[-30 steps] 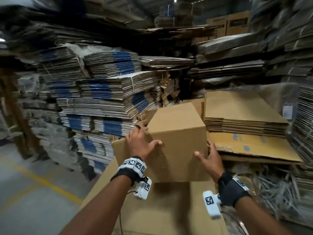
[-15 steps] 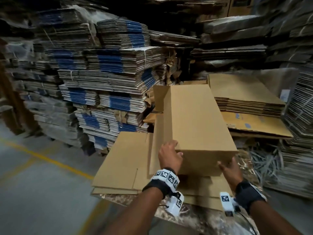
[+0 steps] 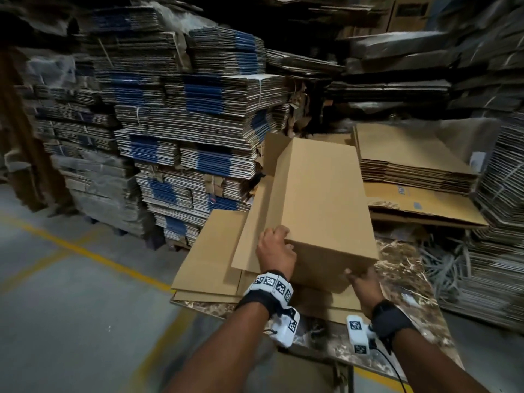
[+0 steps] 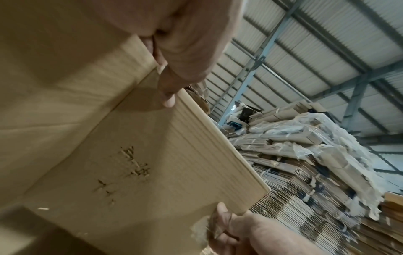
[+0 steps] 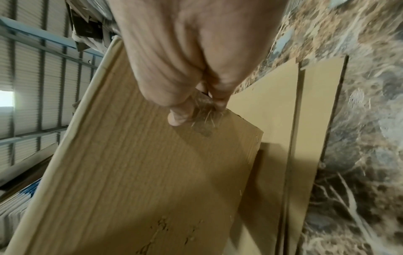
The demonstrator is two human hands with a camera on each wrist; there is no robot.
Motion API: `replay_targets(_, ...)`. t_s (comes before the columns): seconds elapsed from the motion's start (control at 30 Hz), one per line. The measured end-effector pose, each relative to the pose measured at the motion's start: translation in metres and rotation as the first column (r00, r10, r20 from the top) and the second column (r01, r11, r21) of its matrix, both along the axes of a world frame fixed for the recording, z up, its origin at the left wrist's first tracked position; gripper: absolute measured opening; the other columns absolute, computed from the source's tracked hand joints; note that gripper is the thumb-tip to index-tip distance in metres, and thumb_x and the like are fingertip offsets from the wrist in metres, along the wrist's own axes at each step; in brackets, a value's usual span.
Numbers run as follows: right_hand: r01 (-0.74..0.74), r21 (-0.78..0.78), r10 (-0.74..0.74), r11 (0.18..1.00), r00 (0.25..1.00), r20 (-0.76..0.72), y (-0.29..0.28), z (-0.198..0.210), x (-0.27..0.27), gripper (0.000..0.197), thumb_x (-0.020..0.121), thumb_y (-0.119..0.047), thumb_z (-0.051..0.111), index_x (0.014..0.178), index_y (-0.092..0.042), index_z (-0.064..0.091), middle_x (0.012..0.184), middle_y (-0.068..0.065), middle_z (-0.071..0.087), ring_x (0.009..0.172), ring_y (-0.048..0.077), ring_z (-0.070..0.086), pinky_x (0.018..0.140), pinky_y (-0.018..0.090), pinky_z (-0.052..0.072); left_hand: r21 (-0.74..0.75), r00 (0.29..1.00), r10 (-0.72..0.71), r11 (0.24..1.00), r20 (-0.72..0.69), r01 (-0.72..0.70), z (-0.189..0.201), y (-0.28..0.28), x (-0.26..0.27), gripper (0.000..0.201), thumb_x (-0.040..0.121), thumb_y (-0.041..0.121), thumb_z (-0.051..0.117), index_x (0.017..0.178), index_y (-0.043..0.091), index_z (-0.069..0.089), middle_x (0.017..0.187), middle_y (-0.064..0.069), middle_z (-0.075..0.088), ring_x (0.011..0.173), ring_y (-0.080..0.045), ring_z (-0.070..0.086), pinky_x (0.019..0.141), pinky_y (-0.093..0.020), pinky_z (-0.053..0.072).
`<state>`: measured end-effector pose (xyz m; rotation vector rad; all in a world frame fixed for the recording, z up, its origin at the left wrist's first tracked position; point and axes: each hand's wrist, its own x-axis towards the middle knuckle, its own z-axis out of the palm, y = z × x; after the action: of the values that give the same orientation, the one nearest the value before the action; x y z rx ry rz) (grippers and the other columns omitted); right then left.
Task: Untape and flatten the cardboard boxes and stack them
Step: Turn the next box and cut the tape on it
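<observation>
The cardboard box [image 3: 320, 199] lies on its side, still squared up, on top of flattened sheets [image 3: 209, 259] spread over a marbled table [image 3: 405, 282], with its long axis running away from the person toward the bundled stacks [image 3: 181, 131] at the back. Taken from the left: the left hand [image 3: 275, 251] is curled over the near left corner of the box, fingers hooked on the top edge; in the left wrist view its fingers [image 4: 167, 96] wrap the edge of the near end panel, so it is holding the box, not just steadying it. Across to the right, the near end face hangs just over the sheets, and the right hand [image 3: 361, 282] sits at the lower right corner of that face. In the right wrist view its thumb and fingers [image 5: 179, 115] are pinched narrowly on a scrap of clear tape [image 5: 203, 124] stuck at that corner. So the tape lies directly at the right fingertips, and the right hand is the nearer one to it; the left sits at the opposite corner of the same end. I judge the step in hand to be untaping, and the pull would likely need to run along the near end while the left hand braces. Further right, a stack of flat boxes [image 3: 411, 163] waits, well apart from both hands.
</observation>
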<state>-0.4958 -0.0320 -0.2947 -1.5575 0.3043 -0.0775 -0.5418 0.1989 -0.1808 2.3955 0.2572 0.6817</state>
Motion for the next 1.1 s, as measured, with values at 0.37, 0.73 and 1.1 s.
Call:
replay_targets(0.37,-0.079,-0.12,0.081,0.99,0.997,0.012,0.006,0.012,-0.005,0.077,0.083,-0.029,0.084,0.146,-0.019,0.042,0.139,0.006,0.059,0.126,0.029,0.058,0.107,0.054,0.048,-0.2,0.995,0.049,0.978,-0.082,-0.064,-0.04,0.023,-0.025,0.028,0.079,0.016,0.084,0.104,0.024,0.072,0.105,0.005,0.068,0.096,-0.017,0.066,0.087,-0.032,0.056)
replay_targets(0.73,-0.258,-0.529,0.366,0.808,0.924,0.109,0.027,0.051,-0.011,0.039,0.082,-0.031,0.085,0.114,-0.02,0.066,0.108,-0.005,0.07,0.099,0.013,0.068,0.091,0.033,0.057,0.088,0.928,0.221,0.975,-0.3,-0.204,-0.079,0.05,-0.019,0.051,0.1,0.025,0.048,0.15,0.02,0.039,0.161,-0.006,0.034,0.153,-0.025,0.021,0.12,-0.053,0.017)
replay_targets(1.1,-0.61,-0.494,0.708,0.62,0.706,0.016,0.037,0.018,0.002,0.041,0.097,0.004,0.058,0.124,-0.024,0.071,0.12,-0.011,0.072,0.115,0.0,0.064,0.105,0.022,0.048,-0.192,0.977,0.005,0.98,-0.212,-0.046,-0.035,0.016,0.005,0.116,0.063,0.097,0.034,0.156,0.027,0.038,0.169,-0.005,0.016,0.156,-0.025,0.006,0.124,-0.059,0.011)
